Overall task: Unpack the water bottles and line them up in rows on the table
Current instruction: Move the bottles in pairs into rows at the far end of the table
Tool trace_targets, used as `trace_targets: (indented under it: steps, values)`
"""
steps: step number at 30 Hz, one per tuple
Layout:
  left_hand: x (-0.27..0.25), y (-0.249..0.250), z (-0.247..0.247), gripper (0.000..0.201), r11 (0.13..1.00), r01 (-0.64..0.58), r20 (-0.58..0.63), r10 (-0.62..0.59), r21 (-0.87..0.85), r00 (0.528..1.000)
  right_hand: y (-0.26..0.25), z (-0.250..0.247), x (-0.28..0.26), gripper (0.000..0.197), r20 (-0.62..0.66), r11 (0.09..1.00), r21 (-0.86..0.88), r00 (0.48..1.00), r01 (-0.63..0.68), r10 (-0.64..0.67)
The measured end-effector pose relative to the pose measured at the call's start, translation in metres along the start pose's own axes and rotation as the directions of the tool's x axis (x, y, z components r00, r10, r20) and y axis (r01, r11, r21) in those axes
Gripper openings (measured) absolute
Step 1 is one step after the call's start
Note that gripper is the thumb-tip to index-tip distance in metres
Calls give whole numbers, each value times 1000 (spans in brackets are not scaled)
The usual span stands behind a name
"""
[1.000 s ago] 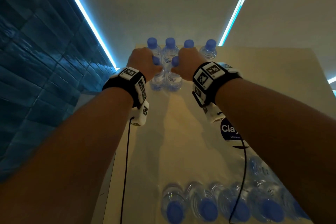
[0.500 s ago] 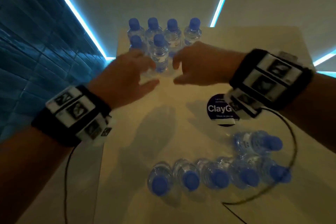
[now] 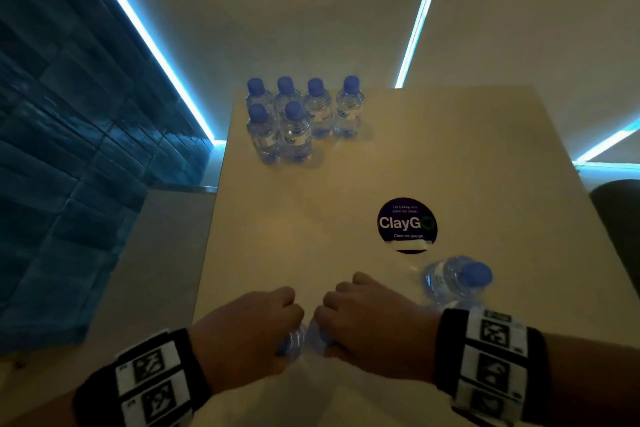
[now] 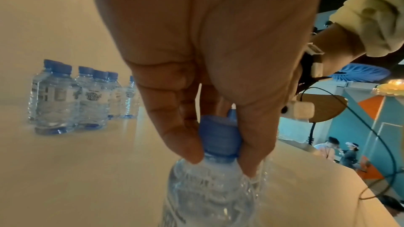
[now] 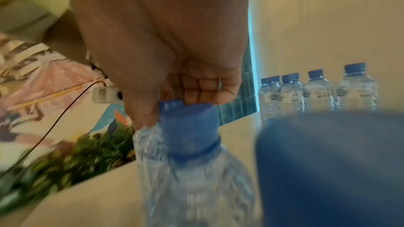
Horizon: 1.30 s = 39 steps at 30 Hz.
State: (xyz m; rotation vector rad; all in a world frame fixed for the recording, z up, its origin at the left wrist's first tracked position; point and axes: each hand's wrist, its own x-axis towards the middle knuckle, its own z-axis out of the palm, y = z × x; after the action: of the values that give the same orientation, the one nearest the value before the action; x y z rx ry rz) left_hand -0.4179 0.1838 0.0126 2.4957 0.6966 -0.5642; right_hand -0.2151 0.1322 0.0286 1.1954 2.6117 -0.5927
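Note:
Several small water bottles (image 3: 301,118) with blue caps stand at the far left of the cream table (image 3: 311,218), a back row and two in front. At the near edge my left hand (image 3: 256,322) grips a bottle (image 3: 293,345) by its top; in the left wrist view its fingers pinch the blue cap (image 4: 219,137). My right hand (image 3: 367,315) grips the neighbouring bottle (image 3: 320,340) at its cap (image 5: 188,127). The two hands are almost touching. Another bottle (image 3: 457,279) stands just right of my right hand. Bottles nearer to me are hidden under my arms.
A round dark ClayGo sticker (image 3: 407,224) lies on the table right of centre. A blue tiled wall (image 3: 69,149) runs along the left. Wrist cables (image 4: 371,144) hang off the near edge. A blurred blue cap (image 5: 328,161) sits close to the right wrist camera.
Both hands have let go of the two far bottles and drawn back to the near edge. Each now grips a bottle from the near group.

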Motion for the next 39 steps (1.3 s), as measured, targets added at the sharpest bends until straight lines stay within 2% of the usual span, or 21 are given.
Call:
trace_targets:
  steps: [4, 6, 8, 10, 13, 17, 20, 22, 25, 27, 28, 30, 33, 39]
  values:
    - [19, -15, -30, 25, 993, 114, -40, -115, -16, 993, 32, -30, -6, 29, -46, 981, 95, 984, -168, 173]
    - [37, -22, -53, 33, 991, 131, -118, -133, -30, 984, 57, -50, -13, 26, -77, 960, 112, 961, -256, 265]
    - [59, -28, -78, 34, 989, 149, -195, -147, -5, 970, 83, -70, -19, 22, -118, 938, 77, 931, -338, 345]
    - [86, -34, -102, 27, 984, 179, -245, -176, -8, 954, 114, -90, -17, 22, -148, 906, 22, 895, -422, 420]
    - [135, -47, -140, 18, 969, 226, -343, -248, -103, 906, 164, -114, 1, 25, -182, 860, 0, 846, -510, 502]
    - [199, -64, -178, 24, 932, 334, -447, -362, -143, 818, 223, -114, 44, 23, -198, 792, 66, 770, -607, 606]
    - [232, -74, -185, 29, 909, 397, -489, -405, -125, 772, 248, -103, 70, 17, -195, 747, 153, 721, -647, 665]
    - [244, -81, -185, 20, 884, 448, -487, -451, -133, 747, 260, -95, 82, 18, -212, 732, 234, 702, -640, 680]
    - [256, -94, -182, 17, 849, 498, -479, -515, -175, 711, 268, -90, 95, 29, -257, 737, 324, 695, -593, 672]
    - [258, -101, -183, 18, 837, 515, -513, -529, -184, 676, 269, -90, 98, 30, -288, 746, 339, 691, -574, 663]
    - [257, -103, -184, 17, 840, 512, -525, -522, -181, 672, 270, -90, 99, 30, -296, 750, 334, 692, -571, 659]
    - [252, -104, -185, 22, 849, 501, -490, -512, -166, 705, 269, -90, 101, 33, -301, 759, 331, 699, -561, 649]
    - [242, -104, -186, 26, 862, 480, -497, -492, -165, 714, 267, -92, 102, 36, -297, 765, 340, 709, -547, 640]
    - [233, -100, -181, 16, 880, 455, -506, -458, -139, 731, 263, -90, 104, 38, -305, 748, 381, 690, -542, 656]
